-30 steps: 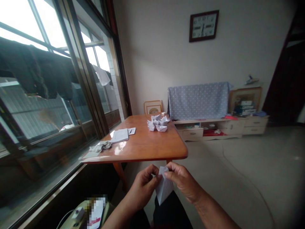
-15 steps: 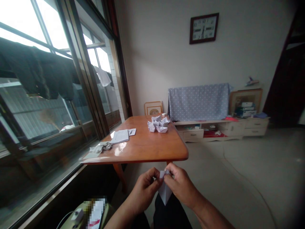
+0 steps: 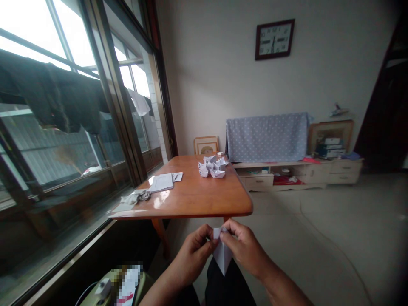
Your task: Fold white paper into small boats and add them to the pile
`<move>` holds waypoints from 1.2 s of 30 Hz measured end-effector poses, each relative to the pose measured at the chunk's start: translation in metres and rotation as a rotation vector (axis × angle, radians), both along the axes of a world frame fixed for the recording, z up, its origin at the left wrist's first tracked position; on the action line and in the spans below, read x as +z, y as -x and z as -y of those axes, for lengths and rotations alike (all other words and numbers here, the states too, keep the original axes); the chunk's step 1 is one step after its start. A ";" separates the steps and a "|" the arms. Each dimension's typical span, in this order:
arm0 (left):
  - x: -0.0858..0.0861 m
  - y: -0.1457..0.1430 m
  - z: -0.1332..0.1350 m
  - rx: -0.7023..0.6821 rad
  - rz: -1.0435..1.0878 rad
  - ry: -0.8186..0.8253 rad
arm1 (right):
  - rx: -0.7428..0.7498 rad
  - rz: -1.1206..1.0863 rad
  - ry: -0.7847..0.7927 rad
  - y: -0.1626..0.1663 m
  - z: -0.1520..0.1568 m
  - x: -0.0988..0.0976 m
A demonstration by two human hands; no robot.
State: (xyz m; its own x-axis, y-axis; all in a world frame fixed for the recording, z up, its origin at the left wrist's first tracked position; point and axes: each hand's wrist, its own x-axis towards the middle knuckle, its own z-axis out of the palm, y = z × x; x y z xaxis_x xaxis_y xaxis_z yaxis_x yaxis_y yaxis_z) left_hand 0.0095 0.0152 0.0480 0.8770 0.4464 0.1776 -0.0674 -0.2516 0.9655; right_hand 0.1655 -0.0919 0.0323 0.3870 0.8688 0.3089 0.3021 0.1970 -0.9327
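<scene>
Above my knees, just short of the table's near edge, I hold a folded sheet of white paper (image 3: pixel 223 257) whose lower end comes to a point. My left hand (image 3: pixel 198 248) pinches its upper left edge between thumb and fingers. On the upper right, my right hand (image 3: pixel 242 242) grips the same paper, thumb laid over the fold. Parts of the upper folds are hidden behind the fingers. Farther off, a cluster of folded white paper boats (image 3: pixel 212 168) stands on the wooden table (image 3: pixel 197 199).
Stacked paper sheets (image 3: pixel 162 182) and a crumpled grey cloth (image 3: pixel 137 196) lie on the table's left side. At my lower left is a small green stand (image 3: pixel 145 282) with a white plug (image 3: pixel 103 288). A low cabinet (image 3: pixel 344 172) runs along the wall.
The lower tip of the folded paper has shifted slightly to the right. Both hands keep their pinch on it, and the view has moved a little.
</scene>
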 end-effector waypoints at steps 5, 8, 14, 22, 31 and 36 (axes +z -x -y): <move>0.003 0.000 0.003 0.029 -0.013 0.056 | 0.105 -0.174 0.003 -0.005 0.004 -0.002; 0.005 0.000 0.006 0.019 -0.020 0.069 | 0.087 -0.153 -0.008 -0.006 0.004 -0.003; 0.002 -0.001 0.005 0.051 -0.038 0.140 | 0.079 -0.135 0.006 -0.007 0.005 -0.004; 0.003 -0.004 0.004 0.070 -0.038 0.220 | 0.104 -0.093 0.007 -0.006 0.007 -0.001; -0.002 -0.002 0.000 0.139 0.044 0.157 | 0.164 0.016 -0.005 -0.004 0.011 0.006; -0.009 0.001 -0.011 0.458 0.147 0.215 | 0.091 0.220 -0.043 -0.004 0.018 0.006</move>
State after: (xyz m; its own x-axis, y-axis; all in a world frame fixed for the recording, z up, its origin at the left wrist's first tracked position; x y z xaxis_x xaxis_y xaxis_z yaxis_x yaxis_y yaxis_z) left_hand 0.0086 0.0262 0.0390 0.5563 0.8180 0.1462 -0.1358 -0.0841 0.9872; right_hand 0.1698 -0.1098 0.0379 0.2276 0.8813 0.4141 0.4761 0.2703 -0.8368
